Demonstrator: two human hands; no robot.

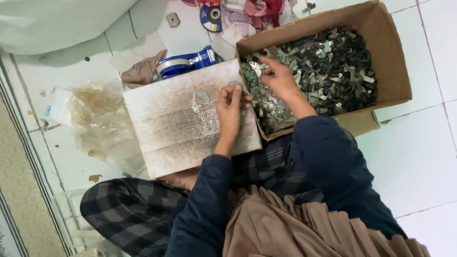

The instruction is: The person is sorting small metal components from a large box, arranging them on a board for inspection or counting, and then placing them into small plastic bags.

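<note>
I sit cross-legged on a tiled floor. My left hand (230,107) hovers over the right edge of a worn white board (176,128) and pinches a small flat metal piece. My right hand (278,78) reaches into a cardboard box (381,57) full of small metal parts (328,66), with a small piece between its fingertips. Two thin curved metal pieces (200,100) lie on the board, just left of my left hand.
A blue tape dispenser (188,62) lies beyond the board. Crumpled clear plastic (100,119) sits to the left. A grinding disc (211,16) and a pile of cloth rags (257,9) lie at the top. A small brown rag (143,71) lies near the dispenser.
</note>
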